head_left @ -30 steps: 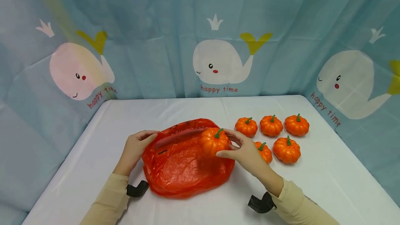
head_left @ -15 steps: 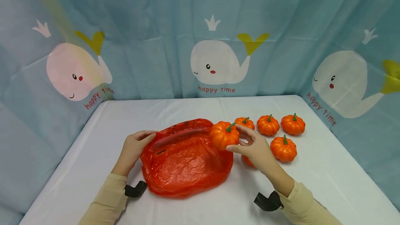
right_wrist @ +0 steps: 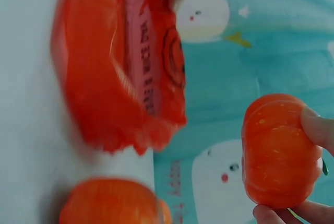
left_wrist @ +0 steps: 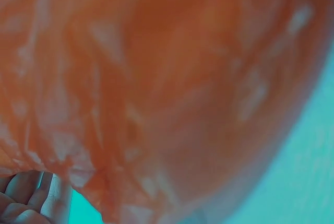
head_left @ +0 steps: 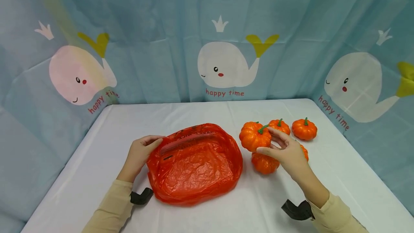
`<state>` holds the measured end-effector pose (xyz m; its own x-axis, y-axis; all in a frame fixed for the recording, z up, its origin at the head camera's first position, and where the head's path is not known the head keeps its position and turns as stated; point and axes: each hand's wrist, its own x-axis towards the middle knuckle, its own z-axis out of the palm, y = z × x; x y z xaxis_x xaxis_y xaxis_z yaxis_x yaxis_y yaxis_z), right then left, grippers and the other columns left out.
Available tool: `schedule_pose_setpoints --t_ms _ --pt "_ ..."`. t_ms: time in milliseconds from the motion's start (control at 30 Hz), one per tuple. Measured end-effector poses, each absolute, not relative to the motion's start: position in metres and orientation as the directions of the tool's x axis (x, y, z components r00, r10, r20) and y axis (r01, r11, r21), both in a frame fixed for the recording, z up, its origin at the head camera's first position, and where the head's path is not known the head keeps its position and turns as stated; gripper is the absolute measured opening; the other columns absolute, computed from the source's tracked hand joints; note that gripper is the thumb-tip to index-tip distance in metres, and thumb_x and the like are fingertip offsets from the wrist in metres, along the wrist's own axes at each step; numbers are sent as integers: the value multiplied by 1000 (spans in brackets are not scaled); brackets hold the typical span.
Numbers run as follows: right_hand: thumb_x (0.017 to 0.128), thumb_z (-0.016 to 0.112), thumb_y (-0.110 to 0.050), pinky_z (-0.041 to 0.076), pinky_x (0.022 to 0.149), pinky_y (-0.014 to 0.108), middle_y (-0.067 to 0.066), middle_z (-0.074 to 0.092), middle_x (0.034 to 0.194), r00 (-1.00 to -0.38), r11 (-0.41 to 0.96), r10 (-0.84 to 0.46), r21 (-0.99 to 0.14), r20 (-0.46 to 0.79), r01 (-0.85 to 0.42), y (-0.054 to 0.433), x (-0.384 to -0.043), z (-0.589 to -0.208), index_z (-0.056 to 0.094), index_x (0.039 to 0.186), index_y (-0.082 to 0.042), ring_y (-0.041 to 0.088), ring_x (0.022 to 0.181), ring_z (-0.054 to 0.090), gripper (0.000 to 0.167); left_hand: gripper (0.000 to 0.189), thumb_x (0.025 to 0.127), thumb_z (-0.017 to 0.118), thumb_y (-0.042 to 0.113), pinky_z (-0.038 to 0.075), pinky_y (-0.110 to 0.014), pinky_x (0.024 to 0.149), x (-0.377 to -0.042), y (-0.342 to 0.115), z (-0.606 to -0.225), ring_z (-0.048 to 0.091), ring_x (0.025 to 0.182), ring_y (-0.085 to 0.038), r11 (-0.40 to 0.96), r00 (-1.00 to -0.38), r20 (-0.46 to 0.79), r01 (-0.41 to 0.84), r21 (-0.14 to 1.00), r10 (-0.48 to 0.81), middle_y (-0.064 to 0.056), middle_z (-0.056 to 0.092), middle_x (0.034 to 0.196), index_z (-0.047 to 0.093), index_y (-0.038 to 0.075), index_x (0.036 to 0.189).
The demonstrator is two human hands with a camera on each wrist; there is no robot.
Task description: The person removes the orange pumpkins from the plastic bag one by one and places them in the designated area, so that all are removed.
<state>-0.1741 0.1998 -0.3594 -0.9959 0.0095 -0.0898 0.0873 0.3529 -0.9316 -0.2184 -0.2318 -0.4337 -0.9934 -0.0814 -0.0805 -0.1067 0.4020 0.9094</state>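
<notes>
An orange toy pumpkin with a green stem is held between my right thumb and fingers. My right hand carries it above the table, to the right of the red plastic bag. The bag lies with its mouth spread wide, and no pumpkin shows inside. At the bag's left rim, my left hand pinches the plastic between thumb and fingers. In the left wrist view the bag hides most of that hand; a few fingers show at the lower left. The right wrist view shows the held pumpkin close up.
Several more pumpkins are on the white table: one below the held pumpkin, one behind it, one at the far right. Another is partly covered by my right hand. A blue whale-print curtain surrounds the table.
My right hand has moved right with the pumpkin, from over the bag's right side to over the other pumpkins. My left hand has stayed at the bag's rim.
</notes>
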Motion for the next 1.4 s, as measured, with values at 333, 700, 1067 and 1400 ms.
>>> schedule_pose_setpoints --t_ms 333,700,1067,1400 --pt "85 75 -48 38 114 44 12 37 160 -984 484 145 -860 -102 160 242 -169 -360 31 157 -17 33 149 31 90 50 96 62 47 53 -13 81 -217 -232 -435 59 105 -8 400 -993 -81 -110 910 -88 -10 68 127 68 10 128" --pt "87 73 -49 32 111 60 20 31 160 -935 460 336 -847 -110 265 289 -161 -371 26 159 -19 34 152 21 91 50 96 62 47 53 -13 81 -217 -231 -434 60 104 -7 400 -993 -80 -108 910 -87 -11 68 127 68 10 128" --pt "87 69 -54 29 116 52 16 23 164 -847 366 498 -841 -185 399 332 -170 -385 21 159 -23 32 151 24 92 49 97 61 46 53 -13 80 -217 -232 -433 59 102 -5 399 -993 -84 -112 910 -87 -12 68 128 67 9 129" --pt "90 67 -52 28 118 56 17 19 165 -816 330 532 -831 -228 447 352 -177 -398 18 160 -20 37 150 22 92 48 96 62 45 53 -13 80 -218 -232 -433 60 99 -2 397 -993 -79 -108 912 -89 -11 69 126 68 9 128"
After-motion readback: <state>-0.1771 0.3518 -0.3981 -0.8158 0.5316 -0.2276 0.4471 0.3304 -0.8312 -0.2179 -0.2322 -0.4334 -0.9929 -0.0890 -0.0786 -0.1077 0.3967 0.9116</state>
